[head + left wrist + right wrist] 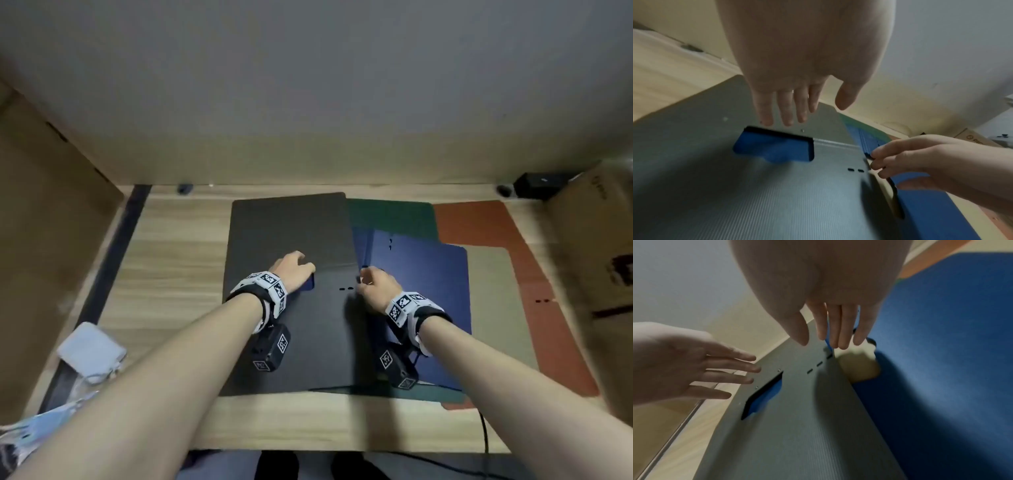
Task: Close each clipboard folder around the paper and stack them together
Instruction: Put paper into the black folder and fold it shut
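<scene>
Light wooden table (171, 246), black folder (291, 226) lying flat under the left hand (291, 270), orange folder (479, 222) at the bottom of the overlapped pile beyond the right hand (376, 284), white pouch (90, 349) far left of the left hand.

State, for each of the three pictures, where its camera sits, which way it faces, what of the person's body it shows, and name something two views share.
Head: worn on the head, facing forward and down at the wooden table; both forearms, left hand, right hand.
Left wrist: along the left hand at the ribbed black plastic folder; the right hand enters.
Right wrist: along the right hand, beside the blue plastic folder; the left hand enters.
Shared: both wrist views show the black folder's rectangular cutout.
</scene>
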